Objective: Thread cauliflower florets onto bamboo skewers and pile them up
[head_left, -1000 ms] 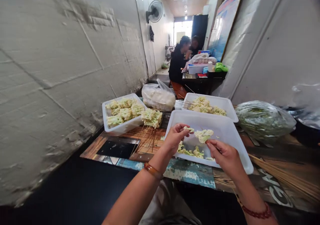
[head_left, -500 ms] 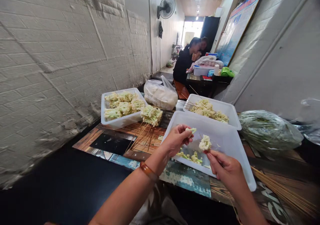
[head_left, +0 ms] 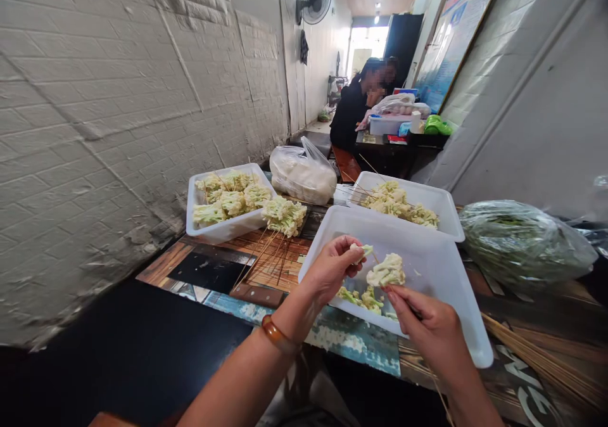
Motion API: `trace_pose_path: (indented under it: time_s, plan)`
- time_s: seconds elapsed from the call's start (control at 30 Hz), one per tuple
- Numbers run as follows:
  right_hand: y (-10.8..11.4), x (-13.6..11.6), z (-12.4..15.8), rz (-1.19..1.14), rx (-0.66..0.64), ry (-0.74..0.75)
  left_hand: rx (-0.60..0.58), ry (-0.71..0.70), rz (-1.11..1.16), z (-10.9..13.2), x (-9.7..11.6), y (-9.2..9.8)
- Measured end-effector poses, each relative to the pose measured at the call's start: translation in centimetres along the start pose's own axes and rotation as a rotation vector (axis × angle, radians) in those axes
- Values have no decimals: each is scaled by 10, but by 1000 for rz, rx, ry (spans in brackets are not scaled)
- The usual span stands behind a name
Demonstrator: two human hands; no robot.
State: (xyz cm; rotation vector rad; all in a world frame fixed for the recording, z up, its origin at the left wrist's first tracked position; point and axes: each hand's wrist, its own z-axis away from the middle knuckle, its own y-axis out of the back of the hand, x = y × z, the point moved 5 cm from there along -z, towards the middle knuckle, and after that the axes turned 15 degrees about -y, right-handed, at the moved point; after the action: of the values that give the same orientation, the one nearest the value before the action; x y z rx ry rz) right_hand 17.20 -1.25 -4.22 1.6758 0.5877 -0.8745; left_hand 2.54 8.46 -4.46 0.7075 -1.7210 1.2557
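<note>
My left hand (head_left: 331,267) pinches a small cauliflower floret (head_left: 358,249) over the near white tray (head_left: 441,287). My right hand (head_left: 430,329) is closed on a thin bamboo skewer whose tip carries a clump of cauliflower pieces (head_left: 387,270). The floret sits just left of the skewer's tip. Loose florets (head_left: 358,297) lie in the tray's bottom below both hands.
A white tray of finished skewers (head_left: 228,202) sits at the left, more skewers (head_left: 284,215) spilling beside it. Another tray (head_left: 403,202) stands behind, with a plastic bag (head_left: 303,175) and a bag of greens (head_left: 522,243). Bare skewers (head_left: 546,360) lie at right. People sit at a far table (head_left: 361,101).
The camera has shifted slightly. My hands stay over the near tray, and the skewered clump has turned and come a little closer to the floret in my left hand.
</note>
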Motion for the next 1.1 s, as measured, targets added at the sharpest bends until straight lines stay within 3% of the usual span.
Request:
trace_pose_path:
  time_s: [0.57, 1.1]
  plan:
    - [1, -6, 1, 41, 15, 180, -11, 17, 21, 1, 3, -5]
    - [-1, -5, 1, 50, 22, 184, 15, -17, -55, 3, 5, -3]
